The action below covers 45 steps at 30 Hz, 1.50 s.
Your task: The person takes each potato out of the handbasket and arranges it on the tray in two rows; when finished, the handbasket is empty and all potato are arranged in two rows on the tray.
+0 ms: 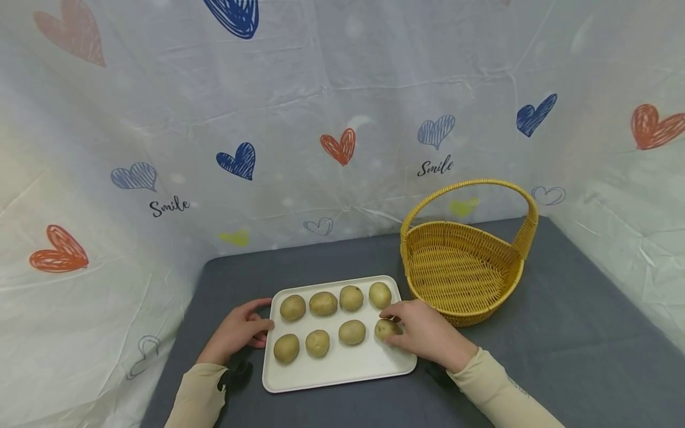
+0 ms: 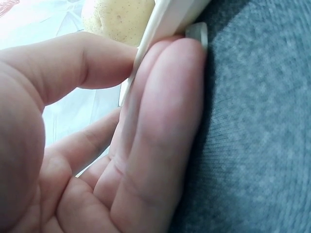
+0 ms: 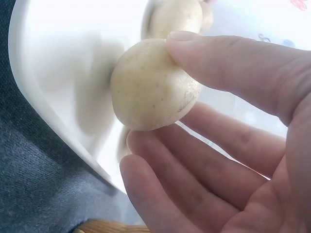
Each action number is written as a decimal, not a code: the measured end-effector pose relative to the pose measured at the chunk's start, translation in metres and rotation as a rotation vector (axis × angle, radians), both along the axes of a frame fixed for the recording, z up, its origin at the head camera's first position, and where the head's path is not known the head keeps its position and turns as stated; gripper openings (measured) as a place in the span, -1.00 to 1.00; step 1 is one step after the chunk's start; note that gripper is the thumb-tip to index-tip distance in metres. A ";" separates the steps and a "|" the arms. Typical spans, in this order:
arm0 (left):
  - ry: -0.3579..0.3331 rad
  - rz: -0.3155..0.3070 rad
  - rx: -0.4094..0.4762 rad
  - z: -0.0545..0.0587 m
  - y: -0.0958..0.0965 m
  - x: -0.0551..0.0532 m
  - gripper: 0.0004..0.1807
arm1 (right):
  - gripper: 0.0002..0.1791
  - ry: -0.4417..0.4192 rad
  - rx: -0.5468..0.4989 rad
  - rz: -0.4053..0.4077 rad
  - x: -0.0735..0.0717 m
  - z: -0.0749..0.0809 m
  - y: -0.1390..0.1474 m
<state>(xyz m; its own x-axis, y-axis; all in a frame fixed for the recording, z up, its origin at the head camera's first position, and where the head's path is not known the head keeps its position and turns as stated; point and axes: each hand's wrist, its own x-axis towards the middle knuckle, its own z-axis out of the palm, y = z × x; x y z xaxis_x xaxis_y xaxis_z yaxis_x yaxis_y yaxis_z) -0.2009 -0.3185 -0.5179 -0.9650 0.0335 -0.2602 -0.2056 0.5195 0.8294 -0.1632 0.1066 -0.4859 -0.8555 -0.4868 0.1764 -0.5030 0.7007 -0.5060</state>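
A white rectangular tray (image 1: 342,368) lies on the dark cloth and carries several potatoes (image 1: 323,304) in two rows. My left hand (image 1: 243,328) is at the tray's left end. In the left wrist view its thumb (image 2: 104,60) meets the rim from above, while the fingers tuck against the underside, pinching the edge. My right hand (image 1: 425,333) holds the front-row potato at the right end (image 1: 384,329). The right wrist view shows the thumb on one side of this potato (image 3: 153,87) and the fingertips on the other; it appears just off or on the tray.
Just beyond the tray's right end stands a yellow wicker basket (image 1: 460,267) with a tall arched handle, nothing visible inside it. Dark grey cloth (image 1: 567,333) covers the table. A pale curtain (image 1: 289,119) printed with hearts hangs behind and along both sides.
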 end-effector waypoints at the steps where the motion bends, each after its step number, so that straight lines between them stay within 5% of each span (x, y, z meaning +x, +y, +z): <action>1: -0.001 -0.001 0.000 0.000 0.000 0.000 -0.22 | -0.62 -0.003 0.002 0.001 0.000 0.000 0.000; 22: -0.002 0.010 -0.012 0.002 0.000 0.001 -0.24 | -0.64 0.030 0.036 0.040 0.001 0.001 0.000; 45: 0.009 0.003 -0.008 0.002 0.004 0.001 -0.26 | -0.62 0.027 0.036 -0.007 0.001 0.000 0.000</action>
<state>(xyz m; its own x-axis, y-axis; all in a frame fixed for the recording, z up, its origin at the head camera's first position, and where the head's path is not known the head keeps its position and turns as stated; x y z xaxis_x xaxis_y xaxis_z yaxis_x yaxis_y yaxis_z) -0.1995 -0.3143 -0.5156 -0.9674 0.0286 -0.2518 -0.1997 0.5256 0.8270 -0.1621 0.1064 -0.4856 -0.8540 -0.4874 0.1819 -0.5113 0.7217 -0.4666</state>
